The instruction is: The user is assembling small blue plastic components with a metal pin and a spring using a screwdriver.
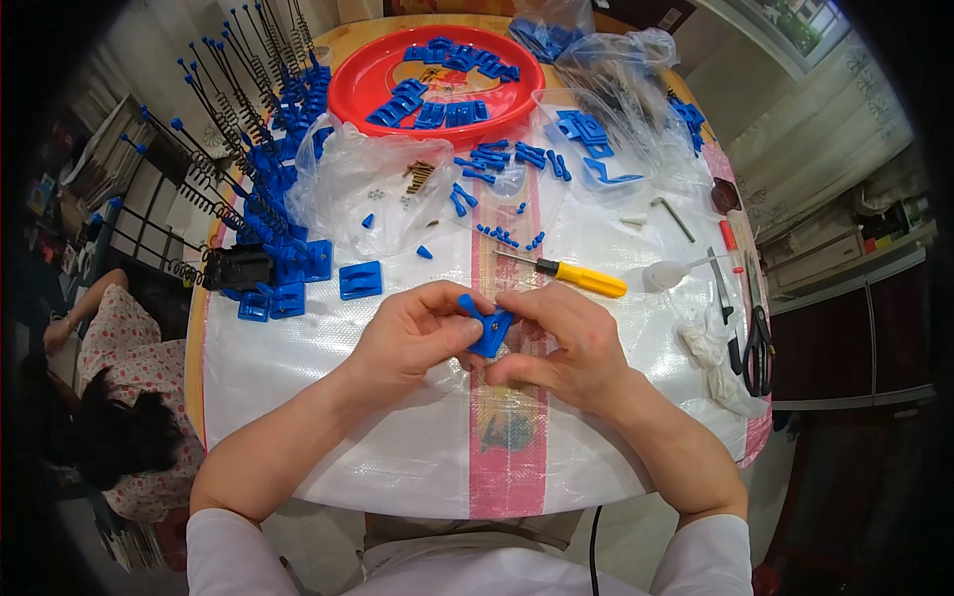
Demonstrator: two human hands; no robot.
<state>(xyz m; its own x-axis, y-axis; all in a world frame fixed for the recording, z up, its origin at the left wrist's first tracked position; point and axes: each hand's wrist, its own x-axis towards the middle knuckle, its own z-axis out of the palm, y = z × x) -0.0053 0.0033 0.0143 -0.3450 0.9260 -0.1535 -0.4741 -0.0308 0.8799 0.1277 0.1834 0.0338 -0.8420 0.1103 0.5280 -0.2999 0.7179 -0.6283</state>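
Over the near middle of the table, my left hand [417,326] pinches a small blue plastic part [490,340] between thumb and fingers. This part has a flat square plate and an upright lever-like piece, with a small metal-looking spot on the plate. From the other side, my right hand [571,340] has its fingertips closed on the plate's right edge. Beyond my hands lies a screwdriver [586,279] with a yellow and black handle. A similar blue plate part [360,280] rests left of my left hand, and a small blue cone [424,252] sits farther back.
A red basin [348,104] with blue parts stands at the back. Blue pieces with springs and rods [238,159] crowd the left. Brass-coloured screws [419,177] lie on a plastic bag. Scissors [758,348], a hex key [674,219] and a white squeeze bottle [664,275] lie right.
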